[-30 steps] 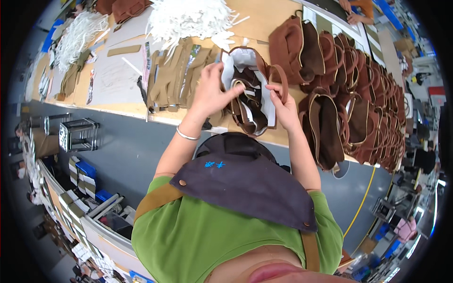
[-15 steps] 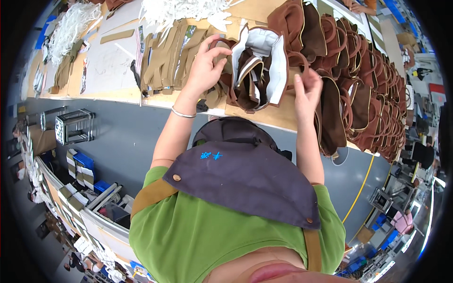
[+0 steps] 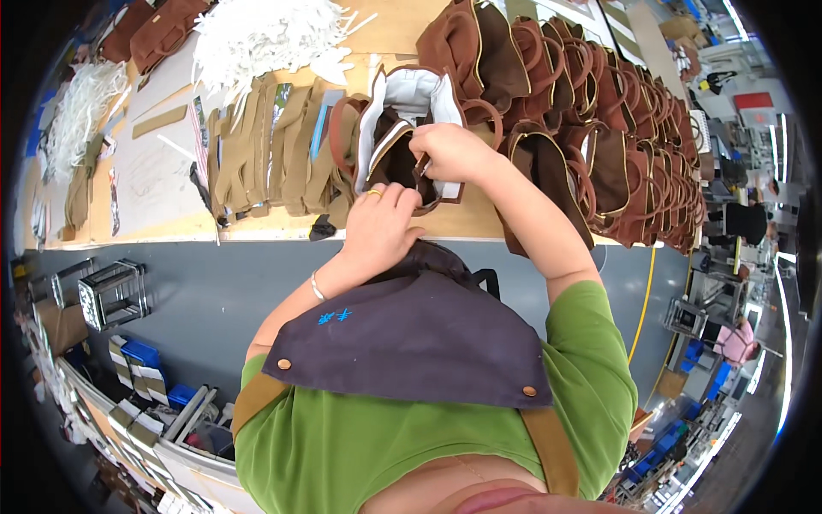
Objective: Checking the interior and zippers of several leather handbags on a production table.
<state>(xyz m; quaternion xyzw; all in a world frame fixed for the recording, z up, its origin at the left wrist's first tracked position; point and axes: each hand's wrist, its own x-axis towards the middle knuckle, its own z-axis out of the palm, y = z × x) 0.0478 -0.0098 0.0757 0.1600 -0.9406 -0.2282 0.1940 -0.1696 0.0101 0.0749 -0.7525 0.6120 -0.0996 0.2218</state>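
Note:
A brown handbag with white inner panels and a dark lining stands wide open at the table's front edge. One of its brown loop handles sticks out on each side. My left hand has its fingers curled over the bag's near rim, palm side hidden. Reaching in from the right, my right hand pinches a dark edge inside the bag's mouth, near a zipper strip. The fingertips of both hands are close together, and the bag's inside below them is partly hidden.
Rows of brown handbags crowd the table's right side. Olive-brown strips lie left of my bag, with a heap of white strips behind them. A metal stool stands on the grey floor at left.
Both hands have come off the bag's outer sides to its mouth: the left to the near rim, the right to the inner edge. The view has shifted, so the bag appears farther left.

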